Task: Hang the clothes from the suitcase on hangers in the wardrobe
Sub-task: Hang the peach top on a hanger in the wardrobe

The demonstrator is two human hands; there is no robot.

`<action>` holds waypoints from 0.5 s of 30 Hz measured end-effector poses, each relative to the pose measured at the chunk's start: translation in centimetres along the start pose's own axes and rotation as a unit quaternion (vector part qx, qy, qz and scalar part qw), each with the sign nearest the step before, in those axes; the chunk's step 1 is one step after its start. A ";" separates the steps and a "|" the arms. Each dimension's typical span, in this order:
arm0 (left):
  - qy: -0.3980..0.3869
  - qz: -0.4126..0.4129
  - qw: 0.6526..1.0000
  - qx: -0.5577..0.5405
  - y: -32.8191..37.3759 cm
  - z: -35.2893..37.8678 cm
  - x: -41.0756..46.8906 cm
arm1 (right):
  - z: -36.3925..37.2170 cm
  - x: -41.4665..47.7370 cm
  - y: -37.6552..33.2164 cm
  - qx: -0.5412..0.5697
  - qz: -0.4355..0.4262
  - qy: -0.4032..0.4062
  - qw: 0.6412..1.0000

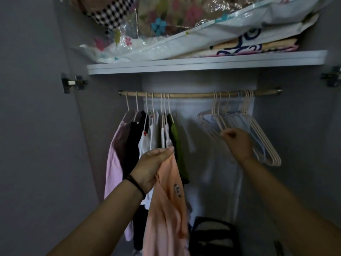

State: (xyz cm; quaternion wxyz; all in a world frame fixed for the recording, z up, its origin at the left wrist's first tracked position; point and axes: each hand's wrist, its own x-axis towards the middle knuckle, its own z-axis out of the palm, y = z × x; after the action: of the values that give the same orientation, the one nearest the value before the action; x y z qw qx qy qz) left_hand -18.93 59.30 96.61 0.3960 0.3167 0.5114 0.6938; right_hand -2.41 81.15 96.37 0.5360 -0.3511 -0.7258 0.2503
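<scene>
While the left hand [156, 163] grips the peach top [166, 209], the right hand [237, 143] pinches one empty hanger [220, 124]; tangled, the other hangers [267, 146] could tumble off the rail [191, 94].

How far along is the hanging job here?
Done: several garments hang at the left of the wooden rail. In hand: the left hand grips a peach top; the right hand pinches one empty pale pink hanger from the right-hand bunch. Left: thread that top and hook it on; suitcase contents unseen.
</scene>
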 end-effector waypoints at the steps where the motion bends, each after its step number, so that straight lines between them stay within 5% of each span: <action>1: -0.006 -0.002 1.000 0.001 0.3 0.3 0.8 | 0.2 1.7 0.2 -0.023 0.006 0.015 1.000; 6: -0.034 -0.014 0.999 0.001 0.9 0.9 4.4 | 2.3 5.5 2.1 -0.136 0.071 0.004 0.988; 15: -0.061 -0.039 0.997 -0.012 0.0 0.3 8.0 | 3.3 5.8 4.7 -0.360 0.006 -0.003 0.933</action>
State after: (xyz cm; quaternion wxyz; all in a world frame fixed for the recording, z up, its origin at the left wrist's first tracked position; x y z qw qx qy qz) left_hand -22.51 66.42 96.93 0.4568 0.3339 0.4897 0.6633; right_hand -5.42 88.62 95.40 0.3701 -0.5240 -0.7667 -0.0235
